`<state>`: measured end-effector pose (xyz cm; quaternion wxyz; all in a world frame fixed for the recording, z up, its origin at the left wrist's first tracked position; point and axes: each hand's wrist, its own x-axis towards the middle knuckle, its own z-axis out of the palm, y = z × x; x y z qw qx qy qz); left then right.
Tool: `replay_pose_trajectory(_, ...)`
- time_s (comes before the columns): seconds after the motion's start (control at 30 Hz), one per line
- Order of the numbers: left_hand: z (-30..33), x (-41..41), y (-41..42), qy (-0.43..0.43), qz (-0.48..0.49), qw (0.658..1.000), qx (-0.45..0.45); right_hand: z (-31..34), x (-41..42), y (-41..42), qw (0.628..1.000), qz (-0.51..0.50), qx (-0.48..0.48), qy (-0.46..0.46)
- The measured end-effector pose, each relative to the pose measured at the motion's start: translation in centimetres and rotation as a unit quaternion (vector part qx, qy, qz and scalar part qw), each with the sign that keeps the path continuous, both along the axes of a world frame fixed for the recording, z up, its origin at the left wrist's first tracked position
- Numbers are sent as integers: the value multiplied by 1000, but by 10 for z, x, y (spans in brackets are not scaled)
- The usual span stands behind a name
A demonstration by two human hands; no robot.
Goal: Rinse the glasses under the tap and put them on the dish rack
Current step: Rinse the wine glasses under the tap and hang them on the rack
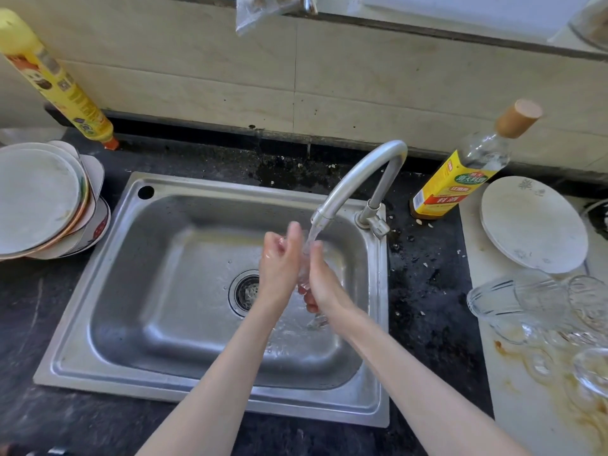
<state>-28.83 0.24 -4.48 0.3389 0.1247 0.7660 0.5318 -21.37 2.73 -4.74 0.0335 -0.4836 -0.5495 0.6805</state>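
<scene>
We see both hands over the stainless steel sink (pixel 158 258), meeting under the curved tap (pixel 358 179), whose water stream (pixel 312 236) runs down between them; the left hand (pixel 279 261) and the right hand (pixel 320 281) are pressed toward each other around something clear, which looks like a glass (pixel 304 274), though it is blurred by the water and we cannot make out its outline; the left fingers are curled inward at the top, and the right fingers wrap around from the other side, so both seem to hold it. The drain strainer (pixel 245 292) shows just left of the left wrist. More glasses (pixel 539 301) lie on the pale board (pixel 526 406) to the right of the sink, near a white plate (pixel 533 225); a cooking wine bottle (pixel 460 179) stands behind the tap; a stack of plates (pixel 42 202) sits on the dark counter (pixel 49 324) to the left, with a yellow bottle (pixel 56 80) behind it.
</scene>
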Motion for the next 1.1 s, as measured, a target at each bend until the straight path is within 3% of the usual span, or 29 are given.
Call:
replay_pose_trajectory(0.07, 3, -3, 5, -67, 88, 994, -7, -7, 0, -7, 998, -1, 60, 3)
replay_pose_trajectory(0.13, 5, -6, 6, -55, 101, 993, -1, -8, 3, -5, 999, -31, 16, -1)
replay_pose_trajectory(0.2, 8, -9, 0, -14, 39, 998, 38, -11, 11, 3, 998, -40, -46, 25)
replay_pose_trajectory(0.3, 6, -14, -14, 47, -115, 989, 79, -20, 17, 16, 995, -17, -23, 100)
replay_pose_trajectory(0.43, 5, -24, -30, 260, -201, 936, 124, -23, 15, 31, 993, 15, 47, 112)
replay_pose_trajectory(0.57, 14, -28, -40, 383, -296, 863, 142, -23, 14, 39, 992, -1, 73, 106)
replay_pose_trajectory(0.63, 16, -30, -41, 407, -353, 831, 134, -20, 12, 39, 991, 6, 83, 106)
replay_pose_trajectory(0.8, 19, -37, -36, 368, -470, 800, 68, -12, 11, 40, 991, 39, 106, 76)
replay_pose_trajectory(0.97, 16, -43, -33, 446, -523, 725, 43, -9, 9, 42, 989, 77, 108, 69)
replay_pose_trajectory(1.03, 16, -44, -37, 451, -512, 731, 1, -15, 8, 42, 987, 111, 97, 57)
replay_pose_trajectory(1.1, 15, -40, -39, 375, -445, 812, -40, -19, 9, 40, 986, 122, 104, 49)
